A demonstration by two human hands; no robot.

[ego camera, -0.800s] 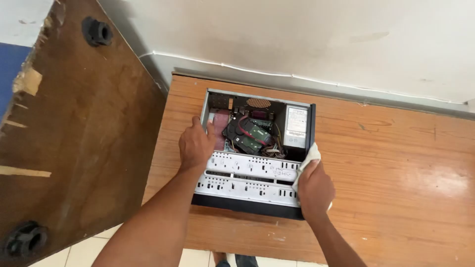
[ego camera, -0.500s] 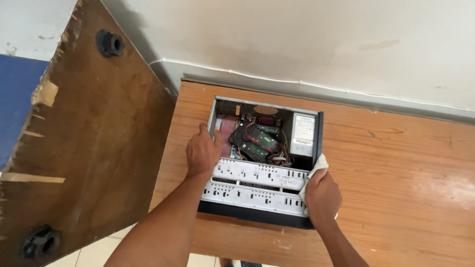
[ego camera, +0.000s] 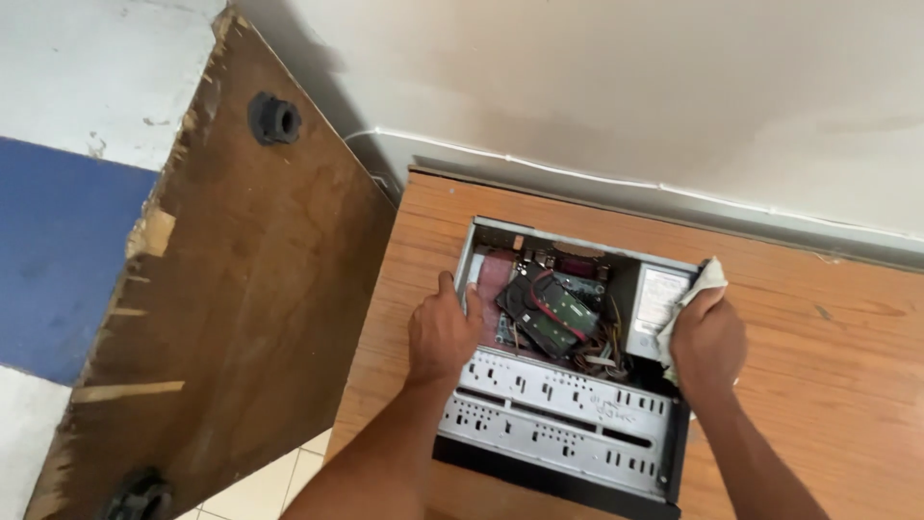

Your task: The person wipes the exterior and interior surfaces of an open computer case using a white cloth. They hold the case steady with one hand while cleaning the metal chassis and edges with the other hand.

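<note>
An open computer case lies flat on the wooden counter, lid off, insides facing up. The left hand grips the case's left wall, fingers curled over the rim, evidently to steady the box. The right hand is closed around a white cloth, pressing it against the upper right wall beside the grey power supply; the grip bunches the cloth so that a fold meets the metal. Inside, a black fan and drive with red and mixed cables sit mid-case, behind the perforated metal drive bay. A worn brown board leans at the left
</note>
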